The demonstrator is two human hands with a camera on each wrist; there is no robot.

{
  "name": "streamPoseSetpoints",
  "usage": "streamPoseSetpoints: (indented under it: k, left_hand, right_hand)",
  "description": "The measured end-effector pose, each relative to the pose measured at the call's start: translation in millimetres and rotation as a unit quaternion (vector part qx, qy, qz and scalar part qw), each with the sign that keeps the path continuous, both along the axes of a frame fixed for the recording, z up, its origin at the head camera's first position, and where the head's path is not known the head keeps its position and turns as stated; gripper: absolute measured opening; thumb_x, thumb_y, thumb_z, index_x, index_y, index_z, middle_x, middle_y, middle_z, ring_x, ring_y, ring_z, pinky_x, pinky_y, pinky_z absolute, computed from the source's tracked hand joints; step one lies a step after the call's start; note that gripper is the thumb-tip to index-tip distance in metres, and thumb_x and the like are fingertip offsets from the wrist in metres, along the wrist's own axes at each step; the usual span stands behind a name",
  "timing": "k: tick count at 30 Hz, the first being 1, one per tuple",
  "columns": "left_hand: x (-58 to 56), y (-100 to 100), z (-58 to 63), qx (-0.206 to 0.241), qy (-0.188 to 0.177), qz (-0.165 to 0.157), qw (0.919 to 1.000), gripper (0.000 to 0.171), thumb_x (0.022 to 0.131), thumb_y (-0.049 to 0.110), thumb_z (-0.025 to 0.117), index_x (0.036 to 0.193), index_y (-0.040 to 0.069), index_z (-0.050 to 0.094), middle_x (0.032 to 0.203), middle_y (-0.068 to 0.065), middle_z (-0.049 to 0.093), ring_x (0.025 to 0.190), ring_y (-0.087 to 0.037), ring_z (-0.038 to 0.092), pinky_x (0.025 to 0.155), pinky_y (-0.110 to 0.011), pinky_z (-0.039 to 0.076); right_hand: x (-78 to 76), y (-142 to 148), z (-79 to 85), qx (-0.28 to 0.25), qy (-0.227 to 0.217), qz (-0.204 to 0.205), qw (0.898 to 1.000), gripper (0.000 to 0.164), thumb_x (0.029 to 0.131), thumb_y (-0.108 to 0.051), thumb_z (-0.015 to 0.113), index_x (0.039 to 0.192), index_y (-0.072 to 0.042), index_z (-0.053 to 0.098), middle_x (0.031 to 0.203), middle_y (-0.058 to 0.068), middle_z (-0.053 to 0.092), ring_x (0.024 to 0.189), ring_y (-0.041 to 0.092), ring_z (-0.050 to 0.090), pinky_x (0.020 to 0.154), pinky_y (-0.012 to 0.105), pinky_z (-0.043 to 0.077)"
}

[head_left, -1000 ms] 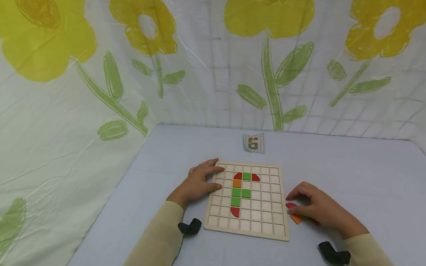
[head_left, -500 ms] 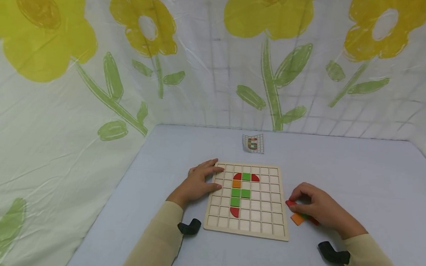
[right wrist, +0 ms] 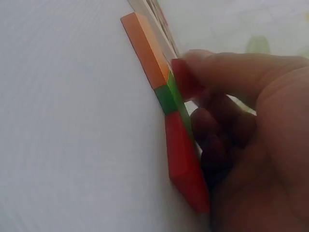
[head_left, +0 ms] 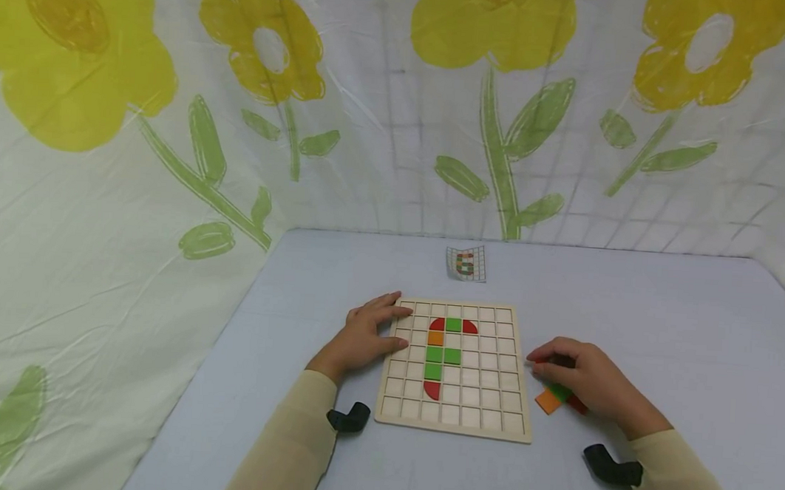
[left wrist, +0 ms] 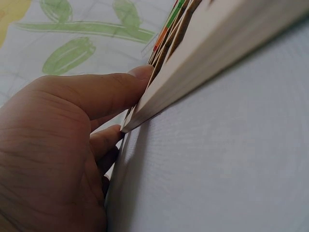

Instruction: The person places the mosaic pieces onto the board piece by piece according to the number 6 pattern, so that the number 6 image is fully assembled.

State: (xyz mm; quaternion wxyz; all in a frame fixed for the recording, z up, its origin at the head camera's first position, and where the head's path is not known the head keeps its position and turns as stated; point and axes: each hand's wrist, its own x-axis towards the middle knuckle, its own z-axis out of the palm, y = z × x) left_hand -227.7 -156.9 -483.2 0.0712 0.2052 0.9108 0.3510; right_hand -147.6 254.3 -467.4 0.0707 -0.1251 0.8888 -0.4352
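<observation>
1. The left hand (head_left: 361,336) is unclenched and rests at the left edge of the board (head_left: 485,383), its thumb lying over the rim.
2. The right hand (head_left: 588,381) pinches a red piece (right wrist: 186,79) between thumb and fingers, just beyond the board's right edge.
3. That piece is well apart from the left hand. The board's grid lies to its left, so any placing would turn on a leftward path from the right hand. The fingers cover much of the piece, so I cannot tell its long axis.
4. Beneath the right hand, an orange piece (head_left: 548,401), a green piece (head_left: 561,392) and a second red piece (right wrist: 185,162) lie in a slanting row on the table (head_left: 662,311), orange nearest the board.
5. A pattern card (head_left: 468,263) lies beyond the board's far edge.
</observation>
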Motion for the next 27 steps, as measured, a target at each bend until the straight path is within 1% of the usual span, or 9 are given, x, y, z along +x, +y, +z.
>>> streamPoseSetpoints:
  k: [2,4,6,9,14,16,21,24,27]
  left_hand:
    - [-0.4,0.2,-0.5,-0.001,-0.001,0.001,1.0000,0.059,0.097,0.034,0.084,0.152,0.024,0.066,0.175,0.006,0.033,0.162,-0.018,0.021,0.126,-0.049,0.010]
    - [-0.3,0.2,-0.5,0.000,-0.001,0.001,1.0000,0.059,0.097,0.034,0.084,0.152,0.024,0.066,0.175,0.006,0.033,0.163,-0.018,0.021,0.126,-0.050,0.010]
    - [0.0,0.3,0.0,0.000,-0.002,0.002,1.0000,0.059,0.097,0.034,0.084,0.152,0.024,0.066,0.175,0.006,0.034,0.163,-0.018,0.021,0.126,-0.050,0.010]
    - [0.5,0.2,1.1,0.001,-0.003,0.000,1.0000,0.059,0.097,0.034,0.084,0.152,0.024,0.066,0.175,0.006,0.034,0.163,-0.019,0.021,0.126,-0.050,0.010]
    - [0.1,-0.1,1.9,0.002,-0.005,-0.003,1.0000,0.059,0.097,0.033,0.084,0.152,0.024,0.066,0.175,0.006,0.034,0.163,-0.019,0.021,0.126,-0.050,0.009]
    - [0.0,-0.1,1.9,0.002,-0.006,-0.003,1.0000,0.059,0.097,0.033,0.084,0.152,0.024,0.066,0.175,0.006,0.034,0.163,-0.018,0.020,0.126,-0.049,0.009]
    - [-0.1,0.2,1.9,0.002,-0.009,0.001,1.0000,0.059,0.096,0.033,0.084,0.152,0.024,0.066,0.175,0.007,0.034,0.163,-0.018,0.020,0.126,-0.049,0.009]
    - [0.0,0.2,1.9,0.001,-0.009,0.002,1.0000,0.059,0.096,0.032,0.084,0.152,0.024,0.066,0.175,0.007,0.034,0.163,-0.018,0.020,0.126,-0.049,0.010]
    - [-0.1,-0.1,1.8,0.000,-0.008,0.001,1.0000,0.059,0.096,0.033,0.085,0.152,0.025,0.067,0.175,0.007,0.034,0.163,-0.018,0.020,0.126,-0.049,0.010]
  right_hand:
    - [0.4,-0.1,0.6,-0.002,0.013,-0.014,1.000,0.016,0.104,-0.024,0.078,0.119,-0.018,0.082,0.118,-0.004,0.075,0.106,0.020,0.064,0.086,0.030,0.054]
    - [0.8,0.2,1.1,-0.010,0.021,-0.028,0.999,0.017,0.105,-0.021,0.076,0.120,-0.017,0.083,0.116,-0.004,0.075,0.102,0.020,0.064,0.083,0.029,0.053]
    - [1.2,0.5,1.3,-0.022,0.023,-0.039,0.999,0.018,0.106,-0.019,0.075,0.121,-0.016,0.083,0.114,-0.004,0.076,0.098,0.020,0.066,0.080,0.029,0.054]
    - [1.7,0.7,1.3,-0.043,0.018,-0.051,0.998,0.019,0.106,-0.016,0.074,0.124,-0.013,0.082,0.110,-0.002,0.077,0.092,0.020,0.068,0.078,0.028,0.055]
    - [2.2,-0.3,1.8,-0.080,0.006,-0.066,0.995,0.021,0.104,-0.017,0.077,0.122,-0.005,0.075,0.103,0.002,0.079,0.092,0.021,0.073,0.080,0.027,0.057]
    - [2.1,-0.8,2.2,-0.090,-0.002,-0.072,0.993,0.021,0.104,-0.017,0.078,0.120,-0.004,0.073,0.101,0.004,0.079,0.092,0.022,0.074,0.079,0.028,0.058]
    - [1.7,-2.7,2.1,-0.083,0.000,-0.082,0.993,0.020,0.105,-0.021,0.077,0.119,-0.007,0.076,0.098,0.004,0.079,0.090,0.024,0.071,0.075,0.030,0.057]
    - [2.1,-4.6,2.3,-0.075,0.015,-0.084,0.994,0.020,0.106,-0.024,0.076,0.119,-0.008,0.077,0.099,0.002,0.079,0.089,0.025,0.069,0.075,0.030,0.056]
    - [2.2,-6.7,3.1,-0.085,0.024,-0.086,0.992,0.021,0.107,-0.024,0.075,0.119,-0.007,0.076,0.102,0.003,0.080,0.090,0.024,0.072,0.077,0.030,0.058]
